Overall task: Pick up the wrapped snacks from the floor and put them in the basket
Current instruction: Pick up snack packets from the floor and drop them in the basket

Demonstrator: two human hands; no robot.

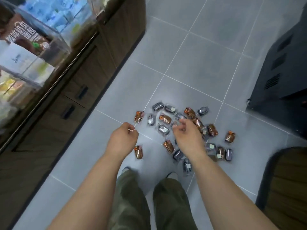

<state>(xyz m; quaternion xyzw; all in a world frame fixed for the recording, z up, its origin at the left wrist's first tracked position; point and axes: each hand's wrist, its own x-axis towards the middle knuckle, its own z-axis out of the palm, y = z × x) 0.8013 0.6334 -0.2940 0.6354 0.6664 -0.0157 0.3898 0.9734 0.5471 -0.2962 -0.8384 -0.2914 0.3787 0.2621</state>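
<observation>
Several wrapped snacks, orange-brown (165, 118) and grey (163, 129), lie scattered on the grey tiled floor (191, 67) in front of my feet. My left hand (123, 138) has its fingers curled and pinches the clear wrapper edge of an orange snack (139, 116) at the pile's left side. My right hand (187, 135) hovers over the middle of the pile with loosely curled fingers, and I see nothing held in it. A brown woven basket (285, 183) with a dark rim sits at the lower right.
A dark wooden counter (86, 90) with drawers runs along the left, with glass display cases (33, 47) on top. A black cabinet (282, 72) stands at the right. My legs in green trousers (132, 205) stand just behind the pile.
</observation>
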